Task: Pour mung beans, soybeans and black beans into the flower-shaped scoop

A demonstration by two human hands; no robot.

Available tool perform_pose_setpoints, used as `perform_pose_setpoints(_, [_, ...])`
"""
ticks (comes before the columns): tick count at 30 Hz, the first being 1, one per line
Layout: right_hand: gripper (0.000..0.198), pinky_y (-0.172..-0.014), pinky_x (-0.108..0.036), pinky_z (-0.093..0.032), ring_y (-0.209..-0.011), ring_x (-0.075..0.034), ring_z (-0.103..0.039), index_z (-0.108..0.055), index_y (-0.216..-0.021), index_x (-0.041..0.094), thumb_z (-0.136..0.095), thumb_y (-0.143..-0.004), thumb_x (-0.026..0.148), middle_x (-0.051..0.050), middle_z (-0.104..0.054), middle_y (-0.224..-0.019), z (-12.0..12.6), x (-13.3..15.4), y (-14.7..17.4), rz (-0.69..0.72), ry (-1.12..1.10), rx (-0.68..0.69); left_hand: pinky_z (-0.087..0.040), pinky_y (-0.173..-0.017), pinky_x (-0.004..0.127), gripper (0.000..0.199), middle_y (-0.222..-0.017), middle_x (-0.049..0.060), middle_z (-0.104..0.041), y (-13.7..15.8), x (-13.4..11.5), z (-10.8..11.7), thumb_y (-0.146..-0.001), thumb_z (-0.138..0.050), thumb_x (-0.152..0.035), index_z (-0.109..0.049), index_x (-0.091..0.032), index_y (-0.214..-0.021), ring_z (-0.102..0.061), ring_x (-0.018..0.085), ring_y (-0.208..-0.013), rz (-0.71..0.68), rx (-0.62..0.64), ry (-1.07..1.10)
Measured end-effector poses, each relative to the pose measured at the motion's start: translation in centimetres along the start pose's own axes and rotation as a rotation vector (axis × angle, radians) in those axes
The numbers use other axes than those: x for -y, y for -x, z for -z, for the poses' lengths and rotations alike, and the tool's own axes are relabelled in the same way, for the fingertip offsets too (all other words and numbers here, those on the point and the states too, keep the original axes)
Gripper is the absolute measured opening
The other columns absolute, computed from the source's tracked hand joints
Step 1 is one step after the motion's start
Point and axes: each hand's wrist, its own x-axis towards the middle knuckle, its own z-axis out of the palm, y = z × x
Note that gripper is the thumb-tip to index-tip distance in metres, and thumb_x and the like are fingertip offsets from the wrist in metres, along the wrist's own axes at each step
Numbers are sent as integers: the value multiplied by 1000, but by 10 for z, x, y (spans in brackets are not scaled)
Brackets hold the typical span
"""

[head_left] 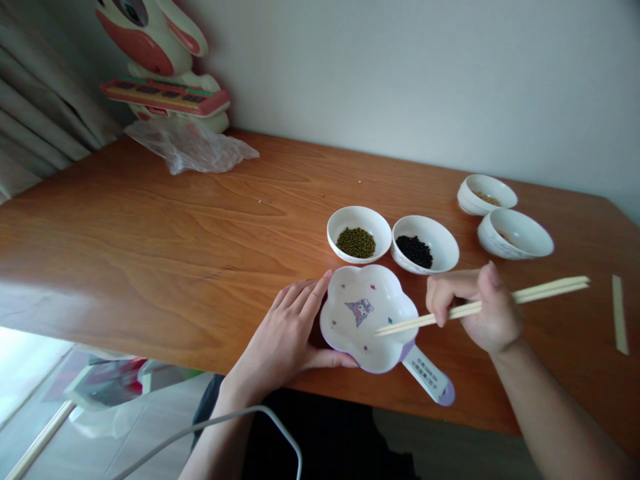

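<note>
My right hand (483, 307) is closed round a pair of pale wooden chopsticks (543, 291). Their tips lie over the inside of a white flower-shaped bowl (356, 333) with a purple rim, a cartoon figure and a short handle. My left hand (295, 327) grips that bowl at its left side, thumb along the near edge and fingers by the far-left rim. Directly behind stand two round white bowls, one with green beans (356, 243) and one with black beans (415, 251). No bean shows between the chopstick tips.
Two more white bowls (525, 243) with small light-coloured contents stand at the right. A pale strip (620, 313) lies at the far right. At the back left are a toy keyboard (165, 97) and a clear plastic bag (197, 147). A grey cable (220, 419) crosses below my left arm.
</note>
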Motion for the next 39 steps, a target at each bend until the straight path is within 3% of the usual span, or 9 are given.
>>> perform_pose_setpoints(5, [82,-55,-36,-36,-50,-17,-53,-69,-57,21,-21,-105,66,-5,-60,-51,2,-1,0,39,51,-144,-38,-117,55,126,-157,18,-49,0,0,1,-71,-64,-89,-17,-22,-166,-49,40,-140,10,14,-4])
perform_pose_setpoints(10, [81,-53,-35,-35,-49,-16,-54,-70,-58,20,-21,-106,64,-5,-62,-53,1,-1,0,45,54,-25,-38,-117,55,126,-158,19,-48,1,-1,1,-71,-64,-89,-16,-22,-166,-49,39,-140,12,18,-6])
perform_pose_setpoints(15, [82,-53,-34,-36,-49,-16,-53,-69,-58,20,-20,-106,64,-5,-61,-52,3,1,1,62,11,-52,-39,-117,55,126,-155,18,-51,0,0,2,-70,-64,-89,-17,-21,-166,-49,39,-140,15,25,-10])
perform_pose_setpoints(21, [82,-53,-34,-36,-47,-16,-53,-67,-56,19,-20,-108,60,-5,-59,-50,6,0,1,40,15,16,-38,-118,54,126,-155,17,-51,0,-1,2,-70,-64,-89,-17,-22,-166,-49,38,-140,14,22,-4])
perform_pose_setpoints(28, [80,-53,-36,-34,-49,-18,-53,-70,-58,21,-23,-107,62,-6,-59,-50,6,2,2,79,43,-154,-37,-117,55,125,-156,18,-51,0,-1,2,-71,-64,-88,-16,-23,-166,-48,39,-141,14,27,5])
perform_pose_setpoints(39, [74,-62,-34,-45,-62,-18,-61,-73,-74,20,-19,-109,56,-5,-67,-67,-11,-13,2,63,25,43,-40,-116,56,125,-155,18,-51,-1,0,2,-71,-65,-88,-17,-22,-166,-50,39,-140,10,21,3])
